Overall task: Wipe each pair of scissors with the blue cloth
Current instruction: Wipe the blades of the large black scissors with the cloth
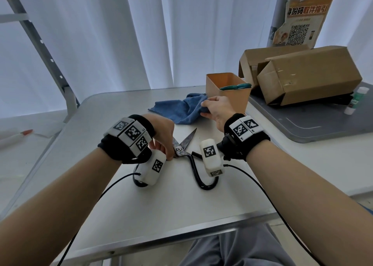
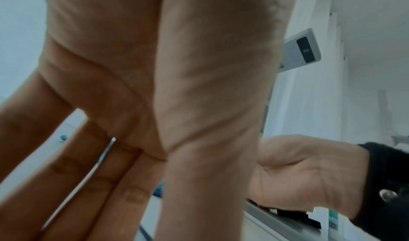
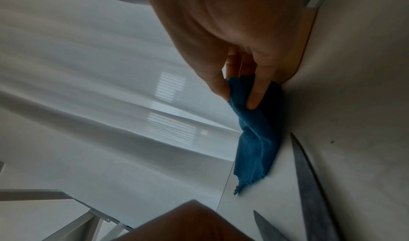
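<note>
Large scissors [image 1: 184,144] with black loop handles and dark blades spread apart lie on the white table [image 1: 125,201]. My left hand [image 1: 168,152] grips them at the pivot, fingers curled down over one blade. In the left wrist view a thin blade edge [image 2: 97,171] shows between the fingers. My right hand [image 1: 203,109] pinches a bunched edge of the blue cloth [image 1: 177,109] beyond the blade tips; the right wrist view shows the right hand's fingertips [image 3: 254,101] on the cloth [image 3: 256,139], with both blades [image 3: 309,183] below. Teal-handled scissors [image 1: 236,87] stand in an orange container [image 1: 228,102].
Two cardboard boxes [image 1: 308,74] lie on a grey surface [image 1: 302,124] at the right, with a small white bottle [image 1: 355,102] beside them. A metal frame [image 1: 50,59] stands at the left. A red-tipped pen [image 1: 18,136] lies far left. Black cables [image 1: 262,189] trail from both wrists.
</note>
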Tool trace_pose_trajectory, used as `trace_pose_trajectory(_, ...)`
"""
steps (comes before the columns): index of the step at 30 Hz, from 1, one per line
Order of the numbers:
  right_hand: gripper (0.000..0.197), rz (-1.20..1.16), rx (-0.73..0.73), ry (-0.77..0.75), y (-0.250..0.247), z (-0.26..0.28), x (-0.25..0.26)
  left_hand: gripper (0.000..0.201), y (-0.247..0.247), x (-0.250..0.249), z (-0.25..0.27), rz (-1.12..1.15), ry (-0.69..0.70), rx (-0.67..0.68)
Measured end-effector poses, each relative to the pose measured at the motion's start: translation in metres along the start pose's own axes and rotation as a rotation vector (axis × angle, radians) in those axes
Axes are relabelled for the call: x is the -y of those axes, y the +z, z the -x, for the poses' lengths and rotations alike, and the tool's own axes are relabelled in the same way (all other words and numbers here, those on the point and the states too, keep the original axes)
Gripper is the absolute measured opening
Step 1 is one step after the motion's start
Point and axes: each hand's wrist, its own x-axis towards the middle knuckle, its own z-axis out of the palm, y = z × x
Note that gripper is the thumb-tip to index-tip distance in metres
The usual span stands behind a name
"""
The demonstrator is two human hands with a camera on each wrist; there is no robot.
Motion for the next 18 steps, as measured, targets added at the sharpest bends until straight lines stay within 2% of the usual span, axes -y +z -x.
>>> trace_pose_trajectory(4,0.018,0.123,-0.083,-0.08,-0.001,-0.005,-0.004,0.012,-0.004,0.007,0.002,0.083,0.021,-0.086)
trace_pose_trajectory(8,0.004,0.125,-0.157,-0.152,-0.004,-0.007,-0.002,0.004,-0.012,0.017,0.003,0.255,0.11,-0.162)
trace_pose_trajectory(10,0.011,0.101,-0.186,-0.166,-0.004,-0.008,0.0,0.002,-0.016,0.021,0.004,0.32,0.142,-0.199)
trace_pose_trajectory(14,0.017,0.045,-0.218,-0.134,-0.001,-0.009,0.0,0.02,-0.025,0.03,0.005,0.253,0.142,-0.261)
trace_pose_trajectory(18,0.024,-0.027,-0.292,-0.083,-0.003,-0.012,0.005,0.027,-0.036,0.049,0.006,0.321,0.169,-0.369)
